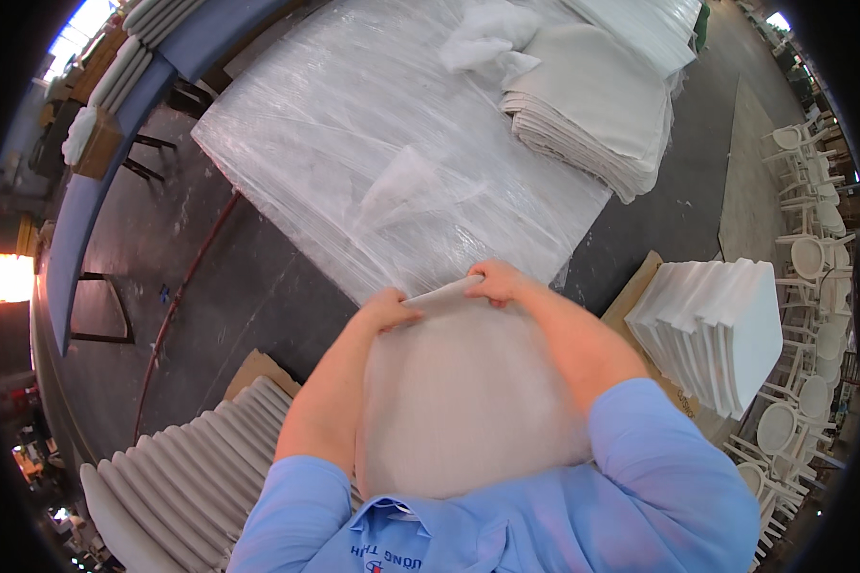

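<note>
Two hands [495, 284] clamped on one pad [468, 401], far edge; one sheet stack [597, 91] far right. Pad pale grey, blurred.

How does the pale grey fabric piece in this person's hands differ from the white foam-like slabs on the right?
Colour: the pale grey fabric piece is duller than the white foam-like slabs.
Number: the fabric piece shows singly, the slabs grouped.
Contact: left hand and right hand hold the fabric piece's far edge; neither touches the slabs.
Both look broad and flat.
</note>
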### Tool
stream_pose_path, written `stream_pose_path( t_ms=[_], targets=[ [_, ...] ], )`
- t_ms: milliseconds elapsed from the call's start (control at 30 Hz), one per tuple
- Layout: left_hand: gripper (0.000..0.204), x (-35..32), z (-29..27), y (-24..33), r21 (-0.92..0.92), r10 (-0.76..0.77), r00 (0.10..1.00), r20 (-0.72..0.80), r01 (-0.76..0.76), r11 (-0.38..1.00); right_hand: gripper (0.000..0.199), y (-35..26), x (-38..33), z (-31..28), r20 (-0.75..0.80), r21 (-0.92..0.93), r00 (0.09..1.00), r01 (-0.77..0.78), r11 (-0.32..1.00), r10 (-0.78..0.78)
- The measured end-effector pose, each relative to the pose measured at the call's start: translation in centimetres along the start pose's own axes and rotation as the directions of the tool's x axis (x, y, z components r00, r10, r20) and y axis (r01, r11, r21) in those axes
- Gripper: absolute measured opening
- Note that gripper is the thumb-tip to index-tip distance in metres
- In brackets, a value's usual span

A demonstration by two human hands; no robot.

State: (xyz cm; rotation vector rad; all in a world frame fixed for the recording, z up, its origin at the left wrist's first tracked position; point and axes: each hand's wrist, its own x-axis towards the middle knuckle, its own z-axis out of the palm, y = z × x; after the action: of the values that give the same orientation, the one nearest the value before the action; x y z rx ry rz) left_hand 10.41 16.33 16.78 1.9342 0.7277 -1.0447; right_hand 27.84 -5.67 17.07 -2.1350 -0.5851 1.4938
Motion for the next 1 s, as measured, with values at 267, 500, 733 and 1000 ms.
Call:
stream_pose_path(
  t_ms=[267,500,733,1000],
  targets=[
    [0.045,-1.3,3.1,-2.4,0.086,-0.118,0.885,-0.451,0.174,0.981,0.031,6.6,-1.4,-2.2,-0.338,-0.336,0.941,-0.120,0.934,0.000],
    [0.042,-0.8,5.7,-1.8,0.019,-0.049,0.711,-0.702,0.088,0.996,0.025,7.6,-0.9,0.1,-0.593,-0.230,0.801,-0.072,0.971,-0.081],
    [0.040,0.3,6.1,-2.3,-0.007,-0.044,0.699,-0.714,0.055,0.998,0.028,8.5,0.7,-0.1,-0.604,-0.191,0.783,0.036,0.981,-0.146],
    [0.044,-7.7,3.7,-4.9,-0.018,0.149,0.621,-0.769,-0.253,0.967,0.068,8.4,-6.5,-8.2,-0.521,-0.276,0.839,0.009,0.961,-0.158]
  ],
)
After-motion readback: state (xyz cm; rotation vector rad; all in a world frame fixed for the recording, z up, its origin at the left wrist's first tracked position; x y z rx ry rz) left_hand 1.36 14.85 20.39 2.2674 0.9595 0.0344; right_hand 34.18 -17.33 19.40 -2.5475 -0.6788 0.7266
